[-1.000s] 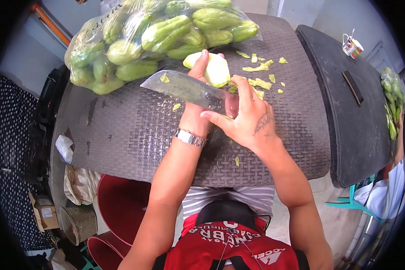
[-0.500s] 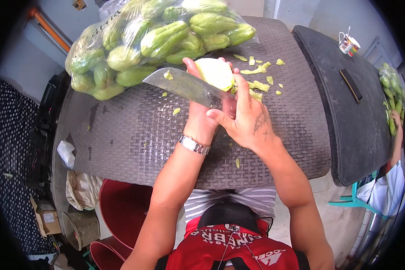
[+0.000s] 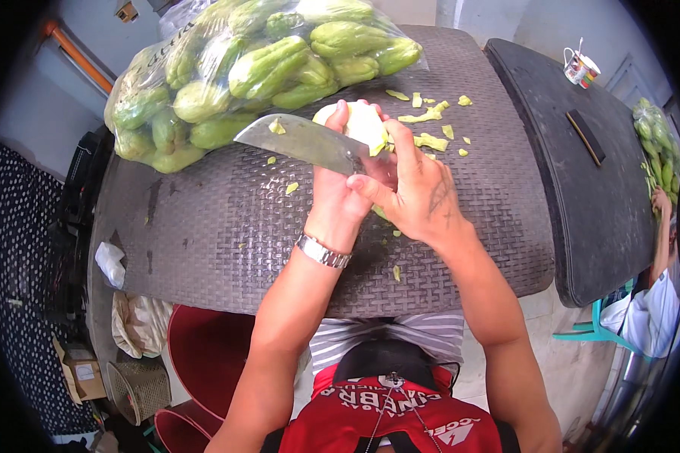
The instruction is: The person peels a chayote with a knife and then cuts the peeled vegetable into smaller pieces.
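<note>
Looking down from my head
My left-side fisheye is peering steeply down from above my red shirt (image 3: 336,424), catching my left hand (image 3: 332,200) and right hand (image 3: 425,195) near mid-view, over the woven table (image 3: 499,204).

knife (image 3: 302,143) just 1 | peeled veggie (image 3: 366,124) 1 | veggie bags (image 3: 151,62) 2 | tables (image 3: 181,226) 2 | red bins (image 3: 204,355) 2, I think
</note>
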